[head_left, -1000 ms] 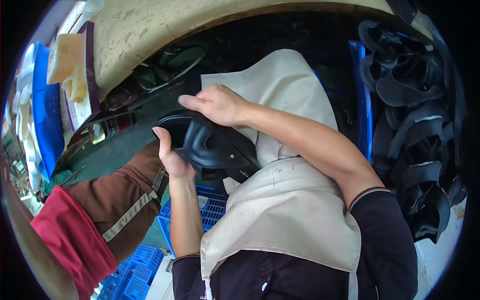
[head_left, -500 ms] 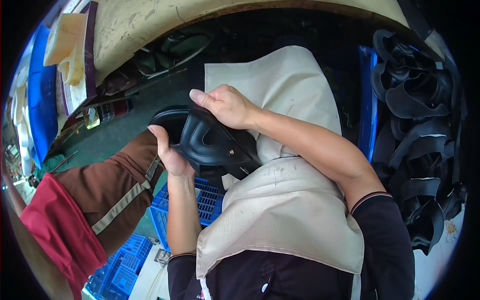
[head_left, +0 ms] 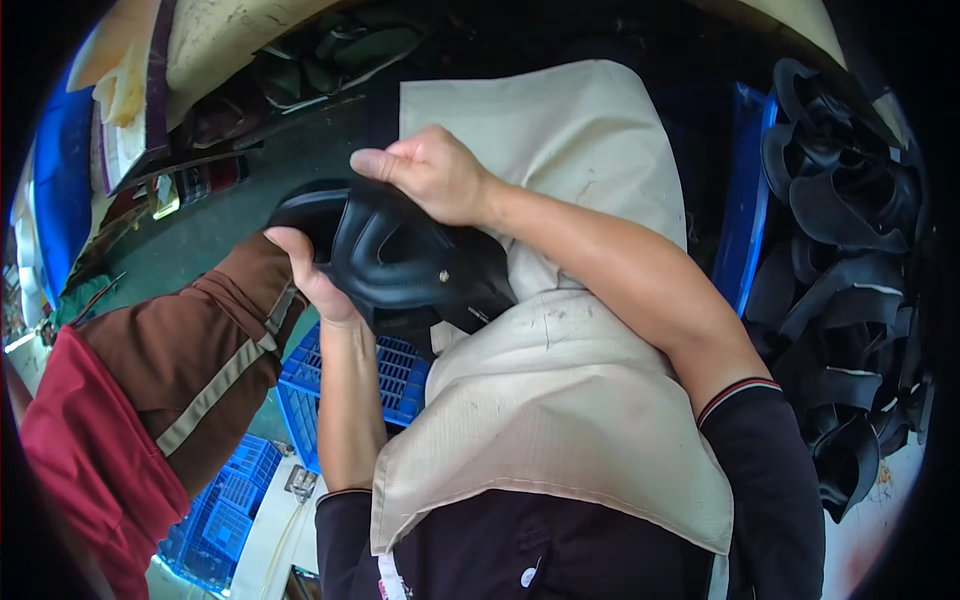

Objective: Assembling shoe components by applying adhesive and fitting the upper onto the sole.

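A black leather shoe upper [head_left: 410, 265] with stitched lines and a small metal stud is held tilted over my lap. My left hand [head_left: 318, 285] grips its near left side, thumb raised along the edge and fingers hidden underneath. From the far side, my right hand [head_left: 435, 180] closes on its top edge, the thumb pointing left and the other fingers out of sight behind the upper. The right end of the upper rests against the beige apron [head_left: 560, 390] covering my lap.
Many black shoe uppers [head_left: 850, 200] are stacked on the right, beside a blue panel [head_left: 742, 200]. At left sits a person in brown trousers [head_left: 185, 340] and a red garment [head_left: 90, 450]. Blue plastic crates [head_left: 400, 380] stand below my left arm. A beige machine body [head_left: 240, 50] arches across the far side.
Both hands and the shoe upper have shifted slightly left and up in the picture. The whole view has moved a little too; the grip looks the same.
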Motion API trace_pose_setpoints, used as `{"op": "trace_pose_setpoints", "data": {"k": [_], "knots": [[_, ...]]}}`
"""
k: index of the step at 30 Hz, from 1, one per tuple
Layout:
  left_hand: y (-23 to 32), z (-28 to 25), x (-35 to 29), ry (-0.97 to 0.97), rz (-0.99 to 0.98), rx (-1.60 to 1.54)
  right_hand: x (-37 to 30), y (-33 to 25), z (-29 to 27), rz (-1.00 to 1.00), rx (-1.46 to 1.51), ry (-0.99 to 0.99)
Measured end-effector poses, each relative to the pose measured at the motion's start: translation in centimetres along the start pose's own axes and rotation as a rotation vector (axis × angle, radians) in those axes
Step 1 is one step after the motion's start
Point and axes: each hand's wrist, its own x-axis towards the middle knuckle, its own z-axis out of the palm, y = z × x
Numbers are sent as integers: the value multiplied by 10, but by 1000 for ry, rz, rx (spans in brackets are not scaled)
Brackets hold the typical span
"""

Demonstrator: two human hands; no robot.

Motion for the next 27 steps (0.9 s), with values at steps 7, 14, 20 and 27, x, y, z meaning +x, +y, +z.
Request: {"op": "trace_pose_setpoints", "data": {"k": [7,14,20,27], "knots": [[7,-16,6,147,8,21,-4,4,24,86,-134,134],[13,-38,47,-258,-156,-250,-25,-42,2,398,-265,59],[5,-23,47,-225,-206,-216,-60,-20,6,330,-365,115],[-15,-47,28,-127,-104,-187,-66,3,4,212,-256,81]]}}
